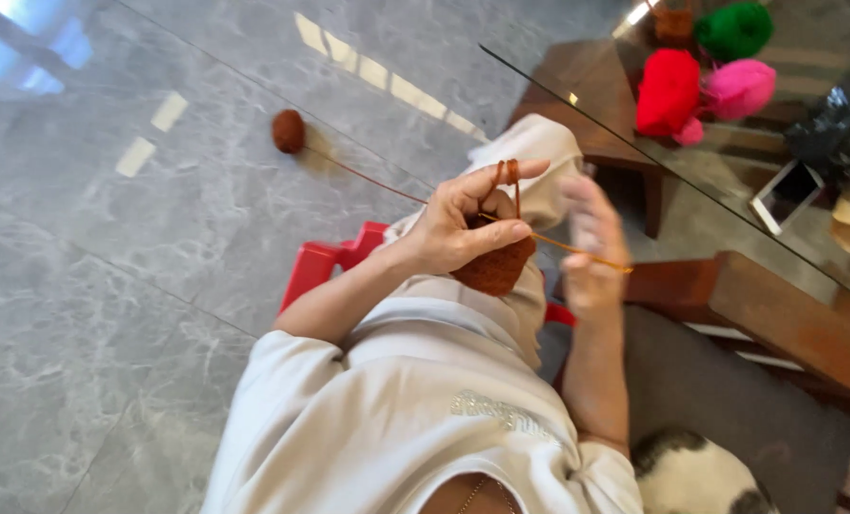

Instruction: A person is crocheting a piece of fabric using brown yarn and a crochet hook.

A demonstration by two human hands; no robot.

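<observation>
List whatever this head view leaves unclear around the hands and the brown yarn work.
- Right hand: motion-blurred; its grip on the thin hook cannot be read.
- Brown crochet piece: mostly hidden behind the left hand; its shape is unclear.
- Red stool: largely covered by the person's body.
- Black-and-white furry shape: cut off by the bottom edge.
- Orange item on the glass table: cut off by the top edge.

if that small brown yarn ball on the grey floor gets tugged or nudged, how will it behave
The small brown yarn ball is round and sits on smooth grey marble floor, so it would probably roll easily. It looks small and soft, likely light. Its strand runs to the left hand, so a tug may drag it.
</observation>
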